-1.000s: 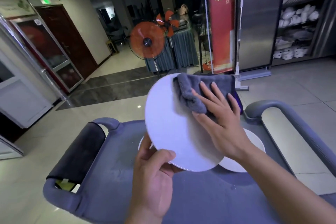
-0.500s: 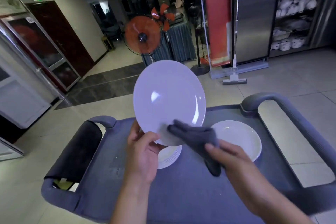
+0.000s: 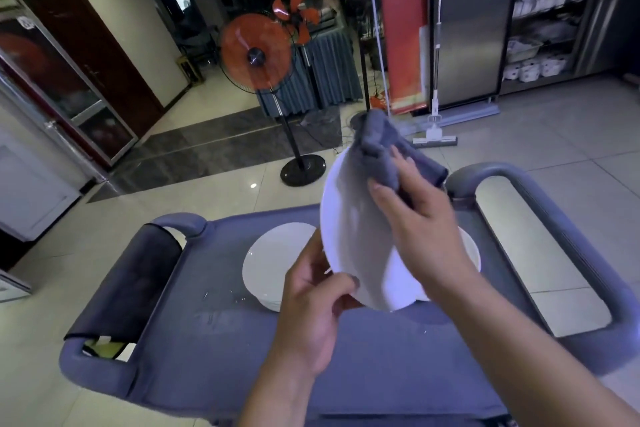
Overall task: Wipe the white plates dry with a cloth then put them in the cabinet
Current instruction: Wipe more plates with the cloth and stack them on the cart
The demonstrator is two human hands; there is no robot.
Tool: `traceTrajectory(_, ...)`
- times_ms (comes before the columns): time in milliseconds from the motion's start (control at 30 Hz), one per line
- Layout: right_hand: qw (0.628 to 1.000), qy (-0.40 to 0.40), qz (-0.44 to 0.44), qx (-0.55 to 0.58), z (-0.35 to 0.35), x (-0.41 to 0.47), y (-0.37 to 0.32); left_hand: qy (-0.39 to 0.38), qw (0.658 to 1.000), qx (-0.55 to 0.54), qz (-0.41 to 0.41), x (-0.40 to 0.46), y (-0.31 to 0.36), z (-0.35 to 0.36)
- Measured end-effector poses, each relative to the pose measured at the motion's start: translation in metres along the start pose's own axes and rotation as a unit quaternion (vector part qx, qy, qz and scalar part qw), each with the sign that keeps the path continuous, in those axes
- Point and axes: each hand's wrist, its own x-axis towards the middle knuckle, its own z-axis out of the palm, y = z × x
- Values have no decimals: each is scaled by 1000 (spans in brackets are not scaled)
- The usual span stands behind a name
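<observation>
While the left hand (image 3: pixel 313 302) pinches the lower rim of a white plate (image 3: pixel 360 239), thumb on the near face and fingers behind, the plate stands tilted on edge above the grey cart (image 3: pixel 214 340), its long line running from lower right up to upper left. The right hand (image 3: pixel 420 218) lies against the plate's upper right side and grips a bunched grey cloth (image 3: pixel 382 152) against the top rim, so the cloth sits above and beyond the fingers. Wiping looks to be the step in hand, and the next stroke would likely draw the cloth down the face toward the left hand.

The plate is smooth, glossy and round with a shallow dished profile; it looks hard and slippery where wet. The cloth is soft, thick and napped, folded into loose lumps. Below, a stack of plates (image 3: pixel 273 263) rests on the cart's matte plastic top to the left, and another plate (image 3: pixel 471 253) shows just behind the right wrist. The cabinet (image 3: pixel 547 10) with crockery on its shelves stands well apart, far right across the tiled floor, nearer the right hand's side.
</observation>
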Motion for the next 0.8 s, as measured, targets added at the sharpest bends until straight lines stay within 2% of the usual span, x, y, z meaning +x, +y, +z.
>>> traceTrajectory(133,987,-146,-32,-57,26,-22,7,35,999,-37,3,4,0,-6)
traceTrajectory(267,969,-231,-49,-69,28,-54,31,82,981,-176,-14,3,-6,-29)
traceTrajectory(367,968,-240,-42,-65,21,-67,40,82,970,-229,-2,-3,-1,-35)
traceTrajectory(533,962,-233,-84,-115,17,-77,53,136,974,-180,-7,-4,-1,-29)
traceTrajectory(633,956,-231,-89,-157,9,-75,64,153,979,-128,32,1,0,-31)
traceTrajectory(733,959,-239,-31,-148,-5,-67,78,167,982,-72,51,5,2,-32)
traceTrajectory(800,970,-219,77,-74,-19,-62,88,178,981,-62,45,8,0,-33)
